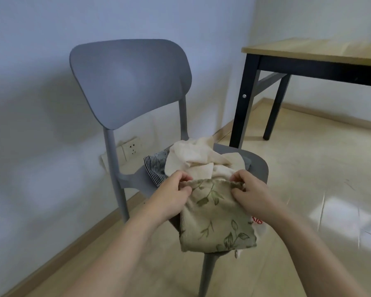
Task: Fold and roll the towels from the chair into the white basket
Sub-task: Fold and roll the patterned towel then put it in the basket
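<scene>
While both hands pinch its far edge, a beige towel printed with green leaf sprigs (216, 217) hangs over the near rim of a grey plastic chair (129, 82). The left hand (171, 196) grips the left corner with curled fingers and thumb; the right hand (251, 194) grips the right corner likewise. Red lettering (257, 220) shows on something white just right of the towel, too little of it visible to read. Farther back on the seat lie a crumpled cream towel (193, 159) and, beneath it, a dark striped cloth (156, 168). A wall socket (133, 147) sits behind the chair, and a wood-topped table with black legs (308, 58) stands at far right.
</scene>
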